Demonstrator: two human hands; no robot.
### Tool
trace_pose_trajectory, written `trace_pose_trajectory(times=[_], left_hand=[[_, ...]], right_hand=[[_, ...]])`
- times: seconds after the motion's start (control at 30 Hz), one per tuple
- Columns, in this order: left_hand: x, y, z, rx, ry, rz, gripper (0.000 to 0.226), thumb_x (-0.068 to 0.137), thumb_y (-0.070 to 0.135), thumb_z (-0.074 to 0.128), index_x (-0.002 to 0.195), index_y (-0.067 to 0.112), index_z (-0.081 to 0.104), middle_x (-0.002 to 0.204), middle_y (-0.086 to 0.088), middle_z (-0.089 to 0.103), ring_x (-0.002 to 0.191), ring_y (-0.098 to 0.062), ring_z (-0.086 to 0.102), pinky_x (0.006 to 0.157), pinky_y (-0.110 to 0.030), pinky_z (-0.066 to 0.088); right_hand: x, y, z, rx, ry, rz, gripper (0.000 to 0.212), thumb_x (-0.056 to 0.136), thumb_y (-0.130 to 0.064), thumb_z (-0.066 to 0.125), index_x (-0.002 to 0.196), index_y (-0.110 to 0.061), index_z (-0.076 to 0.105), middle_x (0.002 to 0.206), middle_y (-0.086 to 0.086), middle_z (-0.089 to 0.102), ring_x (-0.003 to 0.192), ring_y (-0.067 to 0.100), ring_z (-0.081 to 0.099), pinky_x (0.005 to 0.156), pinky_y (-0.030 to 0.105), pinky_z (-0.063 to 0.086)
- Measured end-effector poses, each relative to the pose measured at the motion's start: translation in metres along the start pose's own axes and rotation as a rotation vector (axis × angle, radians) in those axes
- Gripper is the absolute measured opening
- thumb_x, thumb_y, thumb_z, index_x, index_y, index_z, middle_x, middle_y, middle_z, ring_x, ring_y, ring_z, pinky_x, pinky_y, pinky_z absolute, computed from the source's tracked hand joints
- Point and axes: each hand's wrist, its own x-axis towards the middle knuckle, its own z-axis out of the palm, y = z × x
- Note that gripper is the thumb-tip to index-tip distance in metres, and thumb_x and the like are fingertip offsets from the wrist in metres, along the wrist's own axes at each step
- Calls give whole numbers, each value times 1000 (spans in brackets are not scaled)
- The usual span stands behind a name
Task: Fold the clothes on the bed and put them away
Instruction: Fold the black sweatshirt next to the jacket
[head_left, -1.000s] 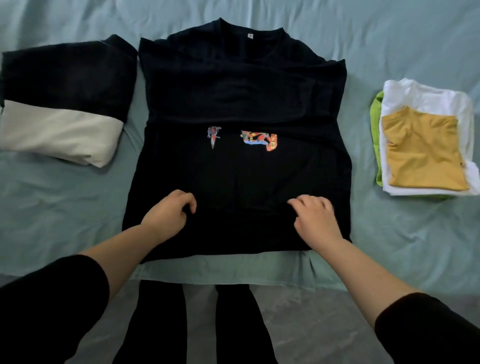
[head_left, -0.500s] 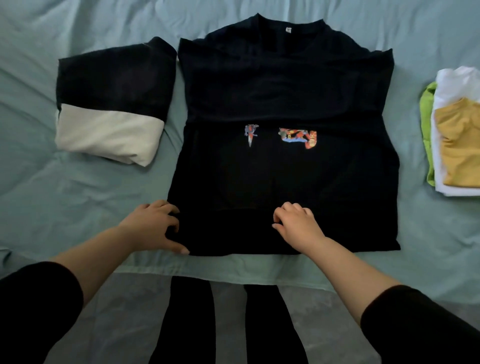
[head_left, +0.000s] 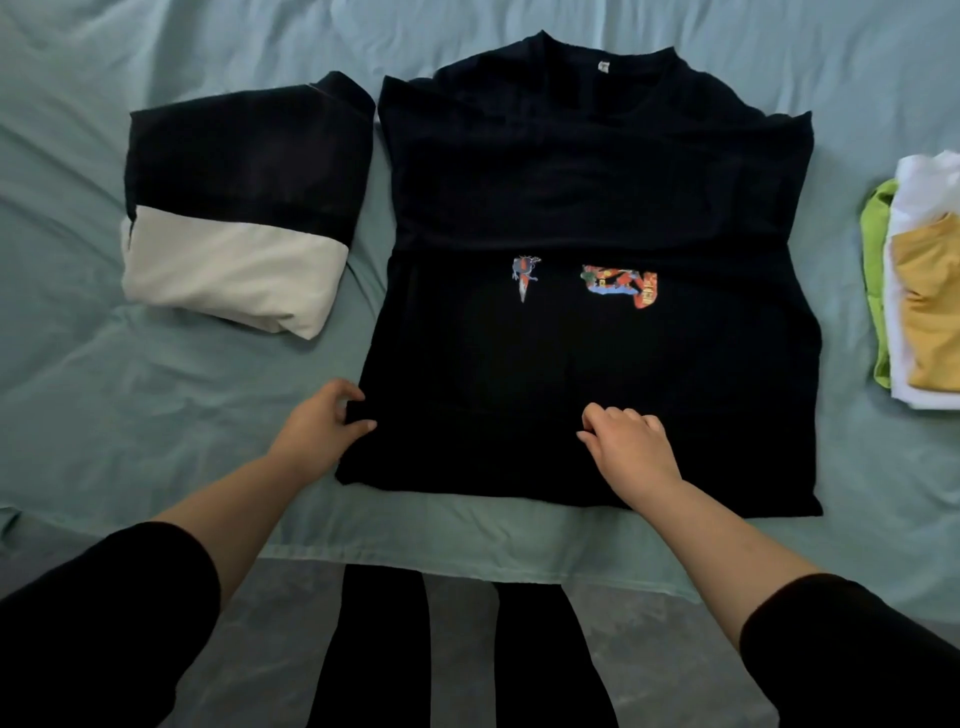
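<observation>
A black T-shirt (head_left: 582, 197) with small colourful prints lies flat on the bed, collar away from me, sleeves folded in. My left hand (head_left: 317, 431) pinches the shirt's left edge near the bottom corner, thumb and fingers around the fabric. My right hand (head_left: 631, 452) lies on the lower middle of the shirt with curled fingers pinching the cloth. A folded black-and-white garment (head_left: 234, 208) sits to the shirt's left. A folded stack of yellow, white and green clothes (head_left: 919, 306) sits at the right edge.
The bed is covered by a pale teal sheet (head_left: 130, 405), wrinkled in places. Its near edge (head_left: 467, 556) runs just below the shirt's hem. Below it are a grey floor and my dark-trousered legs (head_left: 374, 649).
My left hand moved from the shirt's lower middle to its left edge and took hold there. My right hand shifted left toward the centre. The view panned left, pushing the right stack to the frame's edge.
</observation>
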Motion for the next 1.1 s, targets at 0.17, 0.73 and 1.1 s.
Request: trace_pose_trajectory(times=[0.17,0.73,1.1], left_hand=[[-4,19,17,484,176,262,61,80,42,72,132,23,47,119,-4,58,114,-28,53,93,-40,42],[36,103,56,471,-198,416,25,91,54,51,101,31,54,95,11,58,84,-10,57,66,-27,43],[82,153,19,670,-63,483,31,94,58,38,101,31,52,89,8,62,80,-18,62,65,-32,44]], right_hand=[[-1,14,-5,-52,7,15,36,92,-59,44,107,-27,52,99,-10,57,96,13,53,89,31,40],[8,106,-42,57,38,26,39,92,-61,39,84,-24,47,64,-5,58,61,19,59,55,35,49],[66,139,-85,-162,65,-74,35,98,-51,35,93,-19,46,67,-6,46,58,20,52,46,32,34]])
